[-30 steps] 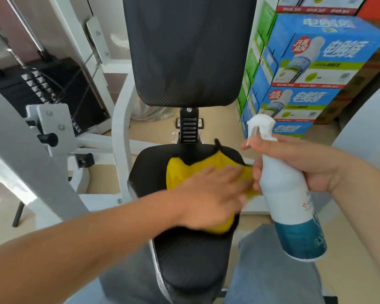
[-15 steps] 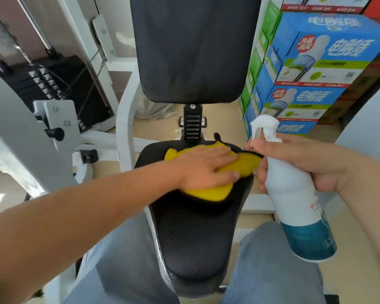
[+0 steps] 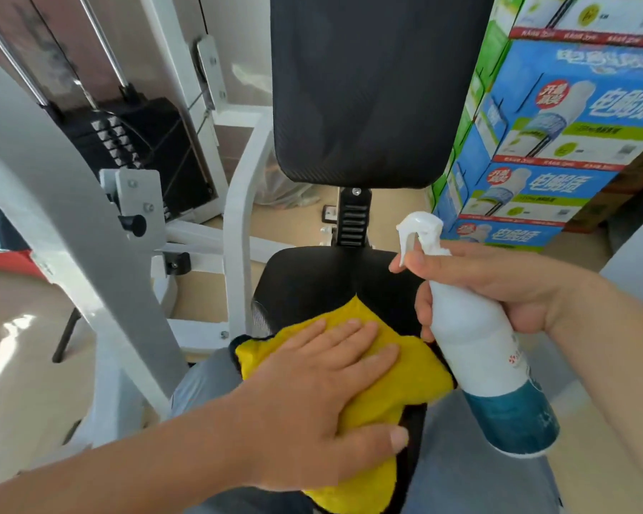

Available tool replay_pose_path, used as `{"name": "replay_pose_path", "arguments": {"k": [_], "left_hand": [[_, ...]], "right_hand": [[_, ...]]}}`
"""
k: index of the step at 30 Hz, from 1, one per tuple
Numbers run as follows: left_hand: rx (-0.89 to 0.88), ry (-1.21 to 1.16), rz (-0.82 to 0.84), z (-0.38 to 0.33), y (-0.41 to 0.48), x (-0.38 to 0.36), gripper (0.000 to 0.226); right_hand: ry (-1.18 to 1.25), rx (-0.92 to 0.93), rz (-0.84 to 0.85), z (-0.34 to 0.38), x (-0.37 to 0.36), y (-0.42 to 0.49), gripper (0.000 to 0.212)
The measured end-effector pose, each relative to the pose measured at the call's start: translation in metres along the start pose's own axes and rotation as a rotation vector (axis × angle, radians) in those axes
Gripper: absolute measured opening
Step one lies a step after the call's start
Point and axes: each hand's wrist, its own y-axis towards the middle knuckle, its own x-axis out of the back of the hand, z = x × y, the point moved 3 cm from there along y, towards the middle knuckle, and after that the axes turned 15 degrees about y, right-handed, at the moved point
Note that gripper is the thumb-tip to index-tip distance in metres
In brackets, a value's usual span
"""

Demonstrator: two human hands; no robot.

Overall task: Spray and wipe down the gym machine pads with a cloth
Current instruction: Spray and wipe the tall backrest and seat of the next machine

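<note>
Far left: a slanted white steel frame beam (image 3: 52,235), with a black weight stack (image 3: 138,139) behind it, both well apart from the work. A curved white frame tube (image 3: 238,235) stands just beside the seat's left edge.

Centre: the left hand (image 3: 320,398) lies flat on a folded yellow microfibre cloth (image 3: 420,380). Its fingers are straight and slightly apart and the thumb is out along the near side. It is pressing the cloth, not gripping it. The cloth sits on the near half of the black padded seat (image 3: 312,276), and its left corner hangs over the seat edge above a grey trouser leg (image 3: 201,387). The far half of the seat is bare. The black upright back pad (image 3: 375,87) is above it, with neither hand nor cloth on it.

Right: the right hand (image 3: 509,287) holds a white spray bottle with a teal base (image 3: 472,346). Its fingers are clamped round the neck and the forefinger is laid over the trigger. The bottle hangs just beside the seat's right edge. Stacked blue and green cartons (image 3: 572,142) stand close to the back pad's right side.

Step in hand, as judged: wiping the seat.
- Keep the palm flat and the pressure even.
- Overlap the strokes from the far end toward the knees.
- Roll the cloth over the side edges and don't stop short of them.

Room for moving: open ahead across the bare half of the seat. It is tight on the left against the tube. On the right the bottle crowds the stroke, so it should be held further out. The cartons will narrow elbow room at the back pad.
</note>
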Motion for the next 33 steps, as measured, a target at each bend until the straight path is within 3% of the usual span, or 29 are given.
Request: {"name": "replay_pose_path", "arguments": {"k": [5,8,12,19,25,30,33], "left_hand": [[0.356,-0.008,-0.025,0.083,0.031,0.001,0.089],[0.543,-0.134,0.017,0.134,0.079,0.001,0.089],[0.612,-0.031,0.022,0.153,0.138,0.007,0.081],[0.403,0.187,-0.056,0.089,0.205,0.026,0.068],[0.175,0.217,-0.073,0.043,0.233,0.024,0.064],[-0.252,0.344,-0.012,-0.027,0.194,0.012,0.067],[-0.374,0.438,-0.020,-0.057,0.127,0.011,0.052]], "right_hand": [[-0.018,0.016,0.001,0.009,-0.004,0.012,0.087],[-0.008,0.040,-0.032,0.007,0.000,0.009,0.087],[0.027,0.048,-0.068,-0.003,0.011,-0.006,0.088],[0.114,0.046,-0.121,-0.027,0.037,-0.042,0.091],[0.147,0.091,-0.133,-0.032,0.044,-0.057,0.086],[0.195,0.157,-0.126,-0.020,0.044,-0.061,0.069],[0.176,0.150,-0.083,-0.008,0.042,-0.060,0.088]]}}
